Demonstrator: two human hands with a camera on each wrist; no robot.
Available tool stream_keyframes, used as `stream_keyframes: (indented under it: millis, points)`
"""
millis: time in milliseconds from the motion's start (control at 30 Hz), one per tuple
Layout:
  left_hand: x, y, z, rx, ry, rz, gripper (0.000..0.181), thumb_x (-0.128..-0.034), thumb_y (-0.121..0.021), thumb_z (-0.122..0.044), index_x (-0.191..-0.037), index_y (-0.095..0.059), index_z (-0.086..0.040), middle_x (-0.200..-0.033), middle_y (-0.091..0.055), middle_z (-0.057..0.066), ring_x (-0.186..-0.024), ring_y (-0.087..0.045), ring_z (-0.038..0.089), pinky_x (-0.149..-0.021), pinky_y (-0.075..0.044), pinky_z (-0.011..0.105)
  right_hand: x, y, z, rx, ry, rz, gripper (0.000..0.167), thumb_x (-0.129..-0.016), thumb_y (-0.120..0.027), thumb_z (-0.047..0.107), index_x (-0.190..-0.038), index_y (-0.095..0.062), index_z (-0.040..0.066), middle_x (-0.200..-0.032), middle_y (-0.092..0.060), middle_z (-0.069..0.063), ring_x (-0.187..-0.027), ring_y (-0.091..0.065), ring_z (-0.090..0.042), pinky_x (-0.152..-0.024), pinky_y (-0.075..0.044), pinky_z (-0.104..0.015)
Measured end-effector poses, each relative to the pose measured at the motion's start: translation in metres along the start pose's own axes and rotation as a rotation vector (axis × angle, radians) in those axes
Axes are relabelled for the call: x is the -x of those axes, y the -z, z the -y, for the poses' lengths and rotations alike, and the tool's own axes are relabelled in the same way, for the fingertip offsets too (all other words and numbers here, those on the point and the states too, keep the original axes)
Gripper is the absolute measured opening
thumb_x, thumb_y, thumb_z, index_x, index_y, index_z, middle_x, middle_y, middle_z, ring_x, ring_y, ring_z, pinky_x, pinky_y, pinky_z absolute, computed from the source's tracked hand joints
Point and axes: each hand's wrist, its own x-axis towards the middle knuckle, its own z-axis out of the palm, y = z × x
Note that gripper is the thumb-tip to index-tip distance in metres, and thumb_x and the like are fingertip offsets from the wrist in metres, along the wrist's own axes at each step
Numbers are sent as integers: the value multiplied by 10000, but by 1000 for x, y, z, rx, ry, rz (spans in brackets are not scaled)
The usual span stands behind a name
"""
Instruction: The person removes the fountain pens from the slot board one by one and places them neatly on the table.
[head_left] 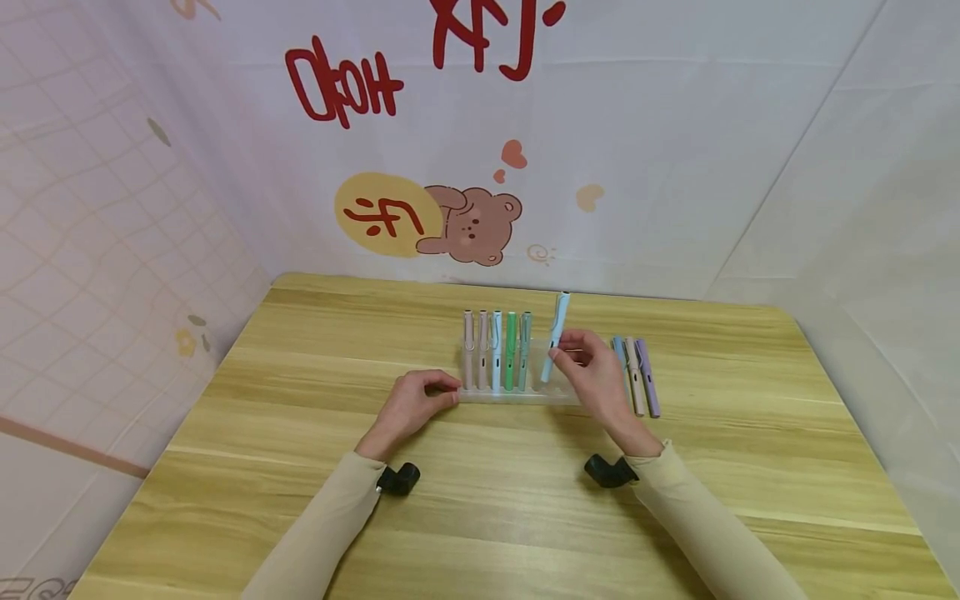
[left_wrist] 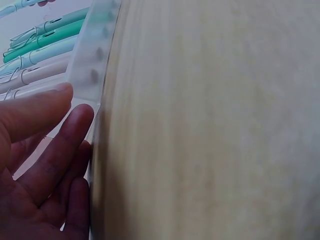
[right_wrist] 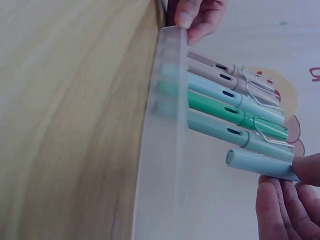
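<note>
A light blue pen [head_left: 556, 337] is pinched between thumb and fingers of the right hand [head_left: 600, 379], tilted above the right part of a clear rack [head_left: 517, 398]. In the right wrist view the lower end of this pen [right_wrist: 260, 164] hangs free of the rack [right_wrist: 162, 150], beside a grey-green pen [right_wrist: 215, 127]. Several pens stand upright in the rack's left part, among them a green one [head_left: 512, 350]. The left hand [head_left: 415, 406] holds the rack's left end with thumb and fingertips; the left wrist view shows these fingers [left_wrist: 75, 130] at its corner.
On the wooden table [head_left: 480, 517], right of the rack, lie a blue pen [head_left: 619, 350], a beige pen [head_left: 636, 379] and a purple pen [head_left: 648, 379], partly behind the right hand. A white printed cloth [head_left: 637, 125] hangs behind the table.
</note>
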Motion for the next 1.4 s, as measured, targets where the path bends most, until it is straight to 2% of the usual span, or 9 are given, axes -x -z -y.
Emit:
stream_keyframes:
  millis: [233,400,633,967,1200,1400]
  points:
    - [-1,-1,2,25,24,1,152,-928,-787,-152,-1077,-797,-123,-1091,-760,1,-1054,-671,199,-986,-501,458,4,10,3,0,-10,-13,320,-987,-725,153,-1248,-643,-13,-1142,-713,-177,-1015,-710,-321,-803,-522,-154]
    - [-2,0,1,77,44,8,182,-913,-796,-141,-1091,-790,-107,-1087,-760,11,-1045,-659,199,-977,-493,442,6,18,3,-12,-11,-18,320,-992,-719,158,-1248,-644,-19,-1141,-713,-180,-1011,-709,-323,-804,-528,-154]
    - [-4,2,-1,119,54,28,190,-910,-792,-121,-1098,-779,-92,-1033,-756,4,-992,-648,176,-927,-488,398,9,32,3,-35,-26,-23,332,-999,-714,172,-1250,-640,-33,-1165,-699,-196,-922,-686,-55,-819,-538,-155]
    - [-2,1,0,149,78,56,215,-899,-789,-65,-1113,-769,-67,-1003,-758,26,-963,-678,193,-900,-512,370,22,52,-1,-14,-47,-62,345,-1005,-705,178,-1256,-632,-46,-1147,-688,-200,-910,-684,-34,-798,-550,-159]
    - [-5,2,1,126,63,56,212,-904,-786,-86,-1116,-768,-87,-1003,-755,5,-961,-661,166,-904,-494,379,29,68,-4,-6,-51,-91,362,-1005,-705,187,-1270,-630,-47,-1142,-686,-195,-911,-687,-21,-784,-559,-164]
    - [-4,3,1,128,68,58,197,-904,-789,-92,-1100,-773,-86,-991,-755,-2,-939,-664,158,-887,-500,368,35,79,-9,-14,-67,-115,354,-993,-714,148,-1270,-633,-57,-1086,-696,-92,-897,-696,-26,-788,-581,-204]
